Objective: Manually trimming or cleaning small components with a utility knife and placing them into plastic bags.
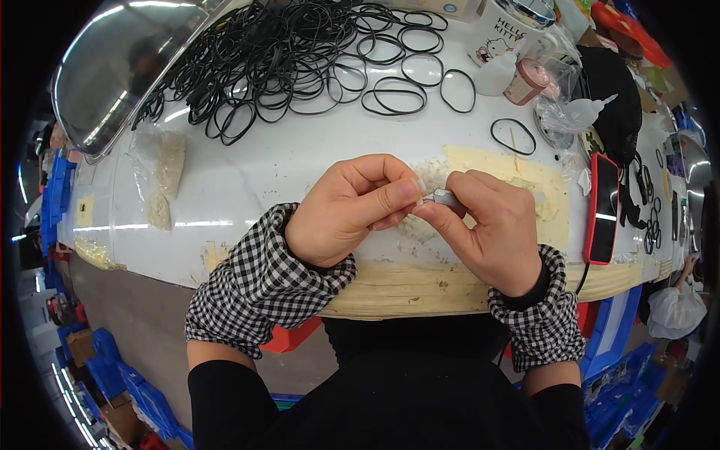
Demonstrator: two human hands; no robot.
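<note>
My left hand [352, 202] pinches a small whitish piece [420, 184] between thumb and forefinger; most of it is hidden. Close beside it, my right hand [491, 221] is closed round a short grey tool [442, 198] with a narrow tip, which looks like a small knife. The tool's tip meets the piece, or nearly so; I cannot tell which. Under and behind both hands lies a scatter of small white bits [433, 171] on the white table [285, 165]. Checked sleeve covers wrap both forearms.
Black rubber bands [277, 60] heap at the back beside a clear plastic dome [120, 67]. A clear bag [161, 169] of pale bits lies left. Rightward are a red-cased phone [602, 210] with a cable, a pink cup [526, 80] and a black cloth item [611, 97]. Yellow tape [405, 289] lines the near edge.
</note>
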